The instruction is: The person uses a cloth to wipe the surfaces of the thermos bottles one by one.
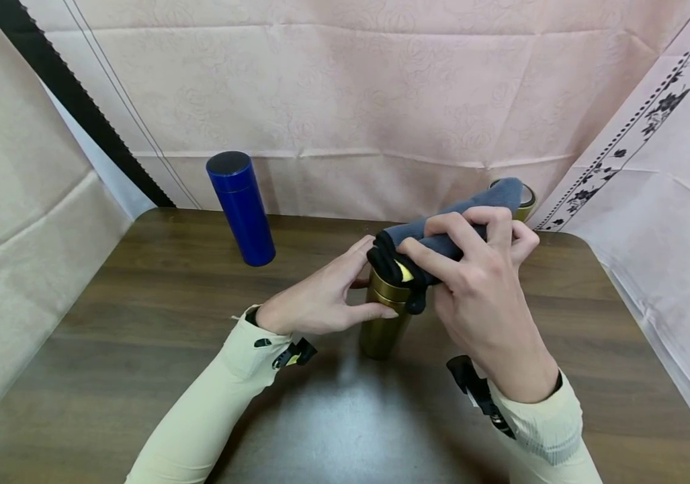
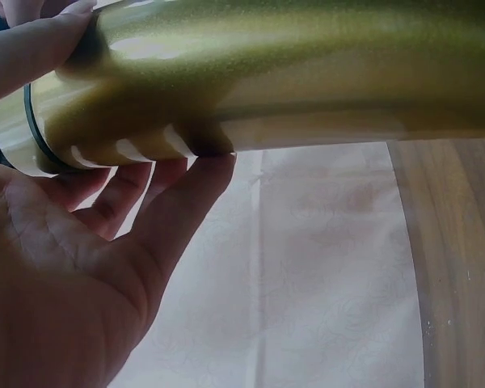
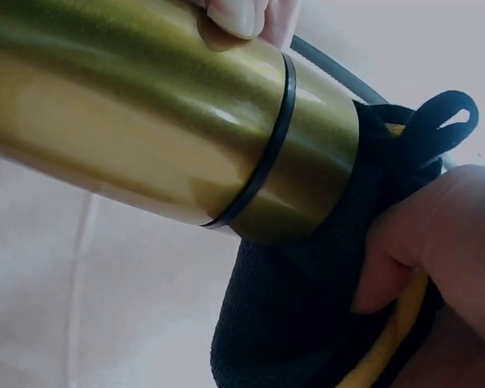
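A gold vacuum flask (image 1: 381,333) stands upright on the table, its dark seam ring visible in both wrist views. My left hand (image 1: 332,289) grips it near the top, thumb on the near side and fingers (image 2: 178,202) on the far side. My right hand (image 1: 484,282) holds a folded blue-grey cloth (image 1: 502,195) with black edging, a yellow strip and a small loop (image 3: 453,121). The dark cloth lies against the flask's top and hides it. In the right wrist view the thumb presses into the cloth beside the yellow strip.
A blue flask (image 1: 242,208) with a black top stands at the back left of the wooden table (image 1: 139,376). Behind the cloth, at the back right, part of another gold container (image 1: 527,205) shows. Pale cloth sheets (image 1: 345,101) hang around the table.
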The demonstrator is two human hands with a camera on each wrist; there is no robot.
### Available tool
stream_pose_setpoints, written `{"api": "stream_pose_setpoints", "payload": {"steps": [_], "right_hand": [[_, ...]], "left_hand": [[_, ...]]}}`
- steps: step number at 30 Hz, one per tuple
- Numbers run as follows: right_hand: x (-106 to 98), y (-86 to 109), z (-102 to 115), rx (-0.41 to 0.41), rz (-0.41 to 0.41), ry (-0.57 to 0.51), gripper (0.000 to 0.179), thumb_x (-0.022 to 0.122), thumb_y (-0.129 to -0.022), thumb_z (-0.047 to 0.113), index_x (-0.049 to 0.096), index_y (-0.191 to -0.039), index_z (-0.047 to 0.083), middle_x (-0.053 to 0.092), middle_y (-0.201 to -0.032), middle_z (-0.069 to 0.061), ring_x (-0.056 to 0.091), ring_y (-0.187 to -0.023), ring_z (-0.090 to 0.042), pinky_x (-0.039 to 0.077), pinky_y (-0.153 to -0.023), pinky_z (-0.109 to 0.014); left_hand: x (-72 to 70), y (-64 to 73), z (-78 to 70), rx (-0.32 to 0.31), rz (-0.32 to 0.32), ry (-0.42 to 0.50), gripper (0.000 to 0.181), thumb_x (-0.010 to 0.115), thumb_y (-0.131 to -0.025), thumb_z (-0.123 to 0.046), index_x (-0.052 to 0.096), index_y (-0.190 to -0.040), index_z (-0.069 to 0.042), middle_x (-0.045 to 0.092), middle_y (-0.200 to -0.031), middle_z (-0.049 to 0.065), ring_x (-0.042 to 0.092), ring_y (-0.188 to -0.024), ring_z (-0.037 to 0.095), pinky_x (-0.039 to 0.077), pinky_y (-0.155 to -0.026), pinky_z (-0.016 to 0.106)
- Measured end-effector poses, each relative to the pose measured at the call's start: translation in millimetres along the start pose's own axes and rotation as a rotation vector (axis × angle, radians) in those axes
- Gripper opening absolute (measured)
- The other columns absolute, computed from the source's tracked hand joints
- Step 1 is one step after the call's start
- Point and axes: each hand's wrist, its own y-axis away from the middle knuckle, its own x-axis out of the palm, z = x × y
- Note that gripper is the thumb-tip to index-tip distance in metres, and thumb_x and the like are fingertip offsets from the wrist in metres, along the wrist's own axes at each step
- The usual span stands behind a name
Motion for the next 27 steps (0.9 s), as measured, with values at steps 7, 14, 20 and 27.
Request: {"api": "stream_pose_setpoints", "payload": {"steps": [7, 14, 20, 27], "right_hand": [[0.3, -0.3, -1.1, 0.014, -0.017, -0.032, 0.064, 0.034, -0.064, -0.016, 0.077, -0.101, 0.014, 0.064, -0.102, -0.016, 0.041, -0.106, -0.044, 0.019, -0.090, -0.066], [-0.8, 0.0, -2.7, 0.031, -0.021, -0.044, 0.064, 0.034, -0.065, -0.016, 0.077, -0.102, 0.013, 0.065, -0.103, -0.016, 0.042, -0.106, -0.043, 0.019, -0.090, -0.066], [-1.2, -0.2, -3.3, 0.034, -0.029, -0.053, 0.063, 0.035, -0.065, -0.016, 0.077, -0.102, 0.012, 0.065, -0.102, -0.016, 0.043, -0.106, -0.043, 0.019, -0.091, -0.066], [-1.0, -1.5, -3.2, 0.026, -0.028, -0.052, 0.064, 0.034, -0.065, -0.015, 0.077, -0.102, 0.013, 0.065, -0.102, -0.015, 0.043, -0.105, -0.043, 0.020, -0.090, -0.066]], "left_hand": [[0.4, 0.1, 1.7, 0.006, 0.001, -0.007, 0.076, 0.077, -0.092, -0.026, 0.032, -0.154, -0.032, 0.038, -0.152, -0.012, 0.041, -0.140, 0.001, 0.053, -0.105, 0.029], [0.5, -1.1, 2.1, 0.017, 0.003, -0.011, 0.079, 0.078, -0.092, -0.026, 0.030, -0.155, -0.032, 0.039, -0.152, -0.010, 0.042, -0.140, 0.004, 0.053, -0.104, 0.029], [1.5, -1.3, 2.8, -0.006, 0.006, -0.002, 0.079, 0.078, -0.092, -0.028, 0.030, -0.155, -0.035, 0.040, -0.150, -0.011, 0.042, -0.139, 0.001, 0.053, -0.105, 0.029], [1.6, -0.4, 3.1, -0.016, -0.008, -0.002, 0.080, 0.077, -0.092, -0.029, 0.029, -0.155, -0.037, 0.037, -0.154, -0.012, 0.042, -0.140, 0.003, 0.053, -0.104, 0.032]]}}
